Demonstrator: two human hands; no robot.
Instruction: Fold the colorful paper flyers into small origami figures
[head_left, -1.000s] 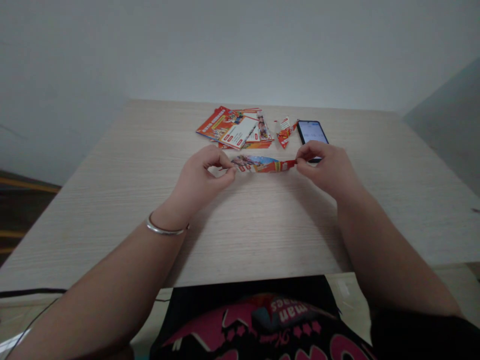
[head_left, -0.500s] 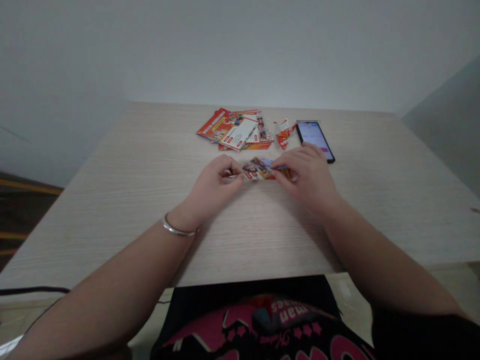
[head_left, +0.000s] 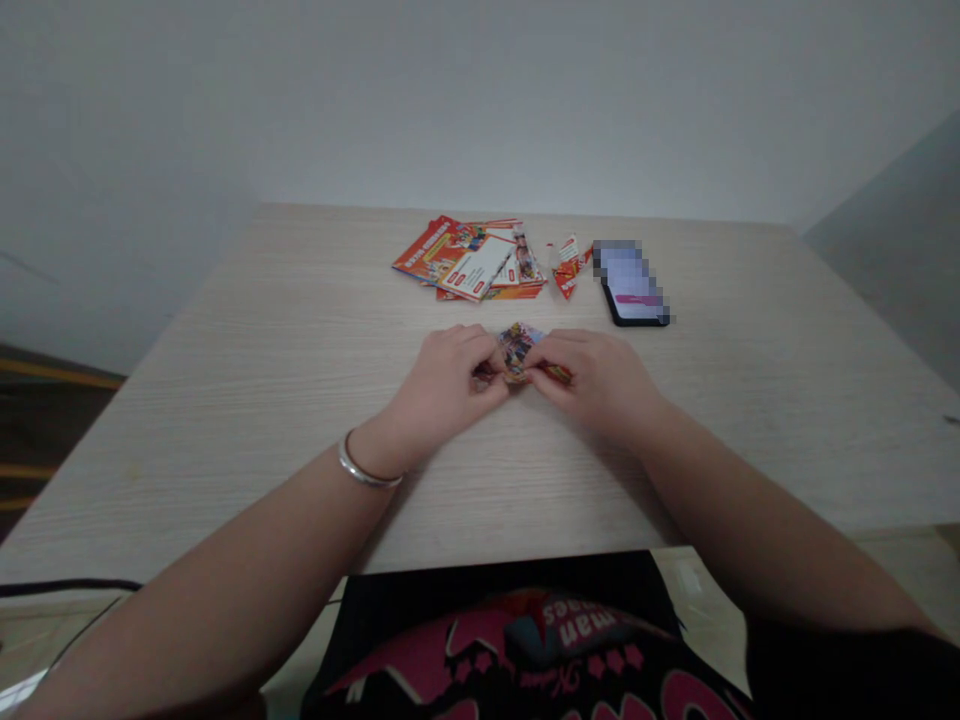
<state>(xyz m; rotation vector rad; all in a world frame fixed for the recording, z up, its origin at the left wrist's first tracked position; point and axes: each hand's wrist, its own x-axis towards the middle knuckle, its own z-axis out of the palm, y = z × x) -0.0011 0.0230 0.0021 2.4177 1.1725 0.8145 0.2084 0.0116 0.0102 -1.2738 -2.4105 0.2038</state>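
Note:
A small folded piece of colourful printed paper sits between both hands, low over the light wooden table. My left hand, with a silver bangle on the wrist, pinches its left side. My right hand pinches its right side, fingertips almost meeting the left hand's. Most of the paper is hidden by the fingers.
A loose pile of red and orange printed flyers lies at the far middle of the table. A small folded red paper shape stands to its right. A dark phone with a lit screen lies further right.
The paper strip, stretched wide between my hands a second ago, has been folded together. Both hands moved inward and slightly toward me, so they now nearly touch.

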